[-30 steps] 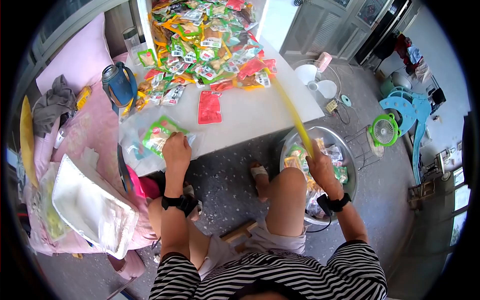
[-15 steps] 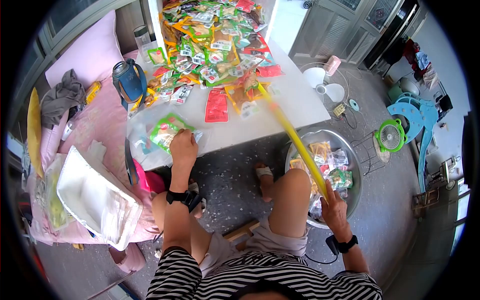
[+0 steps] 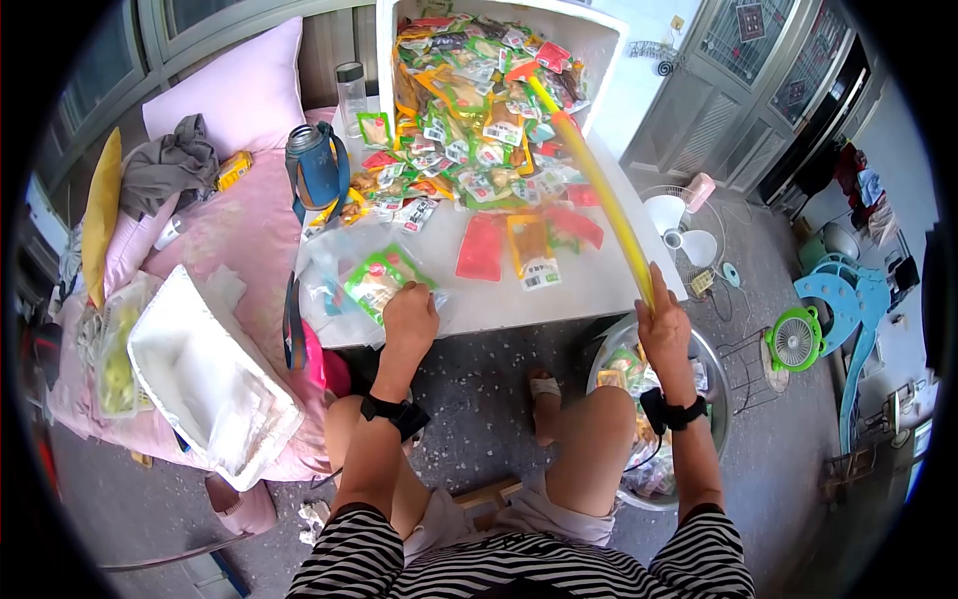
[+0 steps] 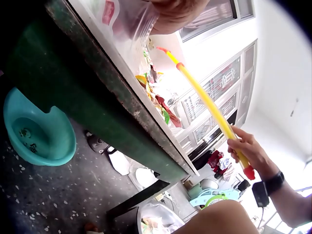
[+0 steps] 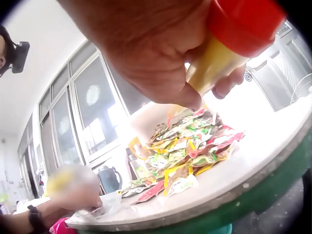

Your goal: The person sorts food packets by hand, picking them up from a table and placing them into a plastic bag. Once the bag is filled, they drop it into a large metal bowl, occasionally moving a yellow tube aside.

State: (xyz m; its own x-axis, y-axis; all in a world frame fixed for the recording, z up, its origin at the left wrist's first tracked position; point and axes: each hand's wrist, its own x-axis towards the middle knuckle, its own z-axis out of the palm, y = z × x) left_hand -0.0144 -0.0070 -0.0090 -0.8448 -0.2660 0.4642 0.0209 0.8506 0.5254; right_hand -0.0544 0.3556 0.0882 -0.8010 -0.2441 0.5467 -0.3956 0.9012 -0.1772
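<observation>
A long yellow stick (image 3: 594,185) with a red end cap (image 5: 243,19) lies slanted over the white table (image 3: 579,290). Its far tip reaches into a heap of colourful snack packets (image 3: 469,110). My right hand (image 3: 664,324) grips the stick's near end at the table's front right corner. My left hand (image 3: 409,319) holds a clear plastic bag (image 3: 339,270) with a green packet (image 3: 384,280) inside, at the table's front left edge. A red packet (image 3: 481,248) and an orange one (image 3: 534,250) lie loose between the heap and the front edge.
A metal basin (image 3: 704,354) with packets stands on the floor below my right hand. A blue bottle (image 3: 314,170) stands at the table's left. A white foam box (image 3: 210,384) lies on pink bedding. A teal stool (image 4: 39,131) sits under the table. Fans stand at right.
My right hand rose from over the basin to the table's corner, swinging the stick's tip deeper into the heap. A few packets now lie nearer the front edge. My left hand stays on the bag.
</observation>
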